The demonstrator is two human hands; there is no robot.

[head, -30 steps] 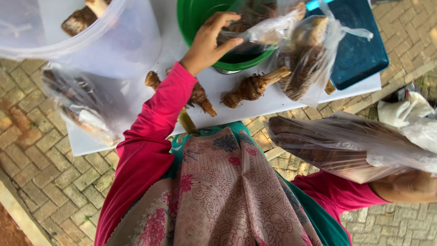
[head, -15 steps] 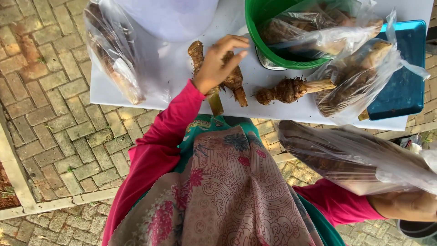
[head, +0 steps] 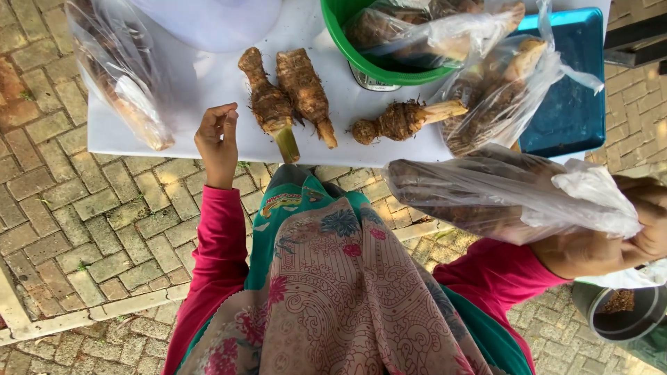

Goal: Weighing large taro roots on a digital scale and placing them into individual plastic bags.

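The left hand (head: 217,141) has let go of the roots (head: 285,97) at upper centre and hangs empty; the right hand (head: 618,232) still grips a bag (head: 479,194).

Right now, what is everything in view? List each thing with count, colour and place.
table: one, white, top of view
loose tubers: three, brown, on table near its front edge
green tub: one, holding a bagged load
bagged tubers: clear bag, beside tub, partly on blue lid
blue lid: one, table's right end
bag at left: clear, table's left end
brick paving: grey-brown, below
left hand: empty, fingers curled, at table edge
right hand: grips held bag of tubers
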